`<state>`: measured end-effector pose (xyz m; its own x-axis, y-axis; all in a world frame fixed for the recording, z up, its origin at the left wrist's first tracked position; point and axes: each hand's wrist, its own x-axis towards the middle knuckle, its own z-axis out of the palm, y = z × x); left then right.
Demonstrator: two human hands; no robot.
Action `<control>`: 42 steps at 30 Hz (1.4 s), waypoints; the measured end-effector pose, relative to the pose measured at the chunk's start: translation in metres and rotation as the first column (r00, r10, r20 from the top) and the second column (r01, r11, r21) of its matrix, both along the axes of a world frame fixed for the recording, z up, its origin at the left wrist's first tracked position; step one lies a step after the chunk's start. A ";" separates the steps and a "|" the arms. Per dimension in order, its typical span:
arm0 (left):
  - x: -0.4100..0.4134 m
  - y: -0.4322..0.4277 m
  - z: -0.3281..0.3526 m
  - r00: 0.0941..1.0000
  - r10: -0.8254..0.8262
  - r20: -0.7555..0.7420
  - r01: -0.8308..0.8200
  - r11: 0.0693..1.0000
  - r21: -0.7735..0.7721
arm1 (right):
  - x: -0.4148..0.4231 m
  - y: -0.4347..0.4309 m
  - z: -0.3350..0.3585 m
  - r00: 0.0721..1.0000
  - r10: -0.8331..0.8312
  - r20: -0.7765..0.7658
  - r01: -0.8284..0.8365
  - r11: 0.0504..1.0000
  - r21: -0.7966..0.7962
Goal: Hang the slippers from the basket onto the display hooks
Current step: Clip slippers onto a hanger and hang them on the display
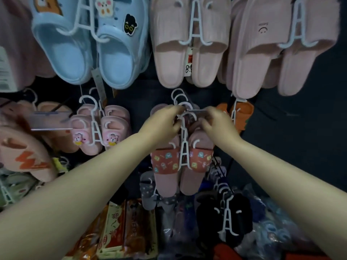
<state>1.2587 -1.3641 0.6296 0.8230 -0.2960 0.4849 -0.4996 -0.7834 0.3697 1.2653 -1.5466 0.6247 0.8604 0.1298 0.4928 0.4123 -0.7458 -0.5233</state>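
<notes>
Item: pink slippers (165,182) with red cartoon-print straps, clipped on a white hanger (183,154), dangling below my hands in the middle row. Held by the hanger's top, I judge, to thread it onto the metal display hook (197,110). Both arms outstretched; left hand (163,122) pinches the hanger neck; right hand (216,121) curls beside the hook, grip unclear.

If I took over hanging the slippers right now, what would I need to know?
Left hand pinches the top of the white hanger. Right hand is curled by the peg; what it grips is hidden.
The red-strap slippers hang on that hanger, below both hands.
Done: other pairs already hang around. I cannot tell if this hanger is on the peg yet.
Left: seat it, let go, fetch the next pair. The basket is out of view.
</notes>
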 end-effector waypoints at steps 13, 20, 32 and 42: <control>0.041 -0.002 -0.008 1.000 -0.020 -0.012 0.018 0.991 -0.129 | 0.042 -0.005 -0.008 0.976 0.205 -0.066 -0.201 0.977 0.065; 0.067 0.008 -0.009 0.999 -0.015 0.044 0.018 0.999 -0.050 | 0.068 -0.003 0.002 0.987 0.161 0.020 -0.162 0.986 0.028; 0.088 0.014 -0.009 0.989 -0.121 -0.090 0.114 0.990 -0.081 | 0.096 0.010 0.002 0.995 0.102 -0.007 -0.101 0.992 0.071; 0.100 0.015 0.004 0.954 -0.099 -0.283 0.060 0.988 -0.143 | 0.121 0.021 0.002 0.975 0.166 -0.151 -0.148 0.982 0.120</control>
<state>1.3592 -1.3495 0.6335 0.9096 -0.3162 0.2694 -0.4154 -0.6806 0.6036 1.3863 -1.5259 0.6272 0.9023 0.2230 0.3689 0.4239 -0.6141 -0.6657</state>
